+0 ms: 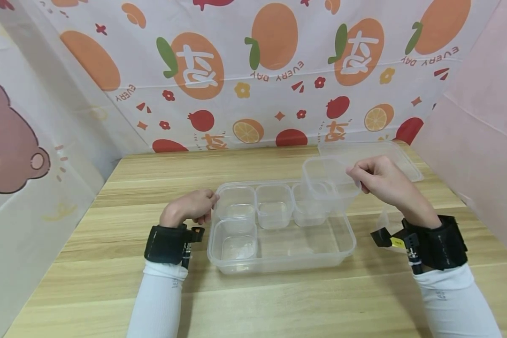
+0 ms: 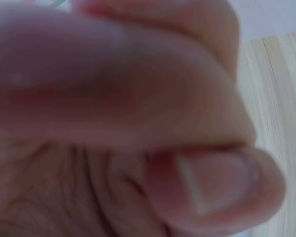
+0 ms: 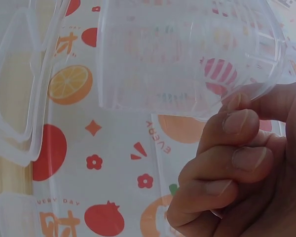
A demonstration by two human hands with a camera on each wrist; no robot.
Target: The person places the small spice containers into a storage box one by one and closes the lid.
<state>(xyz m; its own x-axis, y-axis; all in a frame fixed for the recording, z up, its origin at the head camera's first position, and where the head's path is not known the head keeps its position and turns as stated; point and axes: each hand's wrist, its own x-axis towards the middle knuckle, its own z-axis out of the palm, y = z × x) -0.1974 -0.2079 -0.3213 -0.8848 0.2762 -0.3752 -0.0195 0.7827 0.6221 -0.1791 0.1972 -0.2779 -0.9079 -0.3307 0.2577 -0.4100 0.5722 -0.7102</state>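
Observation:
My right hand (image 1: pixel 382 180) pinches the rim of a small clear plastic container (image 1: pixel 329 171) between thumb and index finger. The container is raised over the back right corner of a large rectangular clear container (image 1: pixel 285 265). In the right wrist view the other fingers (image 3: pixel 251 159) curl below the rim. At the large container's left rim is my left hand (image 1: pixel 192 206), its fingers curled against the edge. Inside stand several small containers: a back row (image 1: pixel 274 206) and one at front left (image 1: pixel 235 239). The left wrist view shows mostly blurred fingers and a thumb (image 2: pixel 222 182).
A flat clear rectangular lid (image 1: pixel 372 150) lies at the back right of the wooden table (image 1: pixel 279 305). Another clear plastic piece (image 1: pixel 390 218) is partly hidden behind the right wrist. A fruit-patterned cloth (image 1: pixel 274 108) hangs behind the table.

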